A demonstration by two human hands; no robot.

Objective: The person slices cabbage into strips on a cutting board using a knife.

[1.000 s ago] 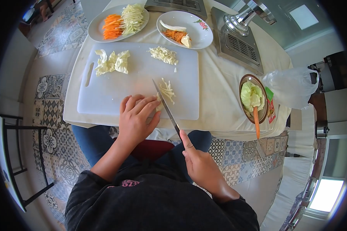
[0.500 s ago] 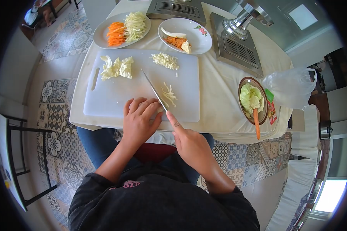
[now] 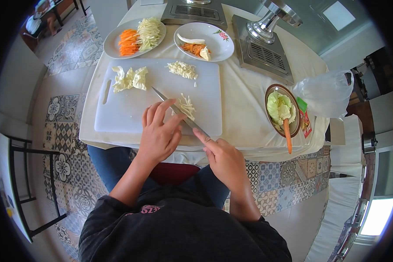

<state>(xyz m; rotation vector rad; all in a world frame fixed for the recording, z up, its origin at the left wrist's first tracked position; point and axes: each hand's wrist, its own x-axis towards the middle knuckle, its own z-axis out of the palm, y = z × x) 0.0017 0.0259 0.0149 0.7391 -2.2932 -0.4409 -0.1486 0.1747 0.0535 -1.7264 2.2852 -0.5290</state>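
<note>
My right hand (image 3: 225, 163) grips a knife (image 3: 188, 121), index finger laid along the top of its blade. The blade slants up and left over the white cutting board (image 3: 118, 115). My left hand (image 3: 158, 133) has its fingers apart, with fingertips at the blade's side. Just beyond the blade lie shredded cabbage strips (image 3: 186, 106). Farther back on the board are a pile of shredded cabbage (image 3: 182, 69) and, to the left, larger cabbage leaf pieces (image 3: 130, 79). The knife's handle is hidden in my right hand.
Behind the board stand a plate (image 3: 111, 47) of carrot and cabbage shreds and a flowered plate (image 3: 228, 47) with vegetable pieces. Metal stands (image 3: 266, 54) occupy the back. At right are a brown-rimmed bowl (image 3: 298, 126) with cabbage and a carrot, and a plastic bag (image 3: 325, 94).
The knife blade has turned flatter toward the left, and my right hand has shifted right and down. My left fingers have lifted from the board beside the blade up to the blade.
</note>
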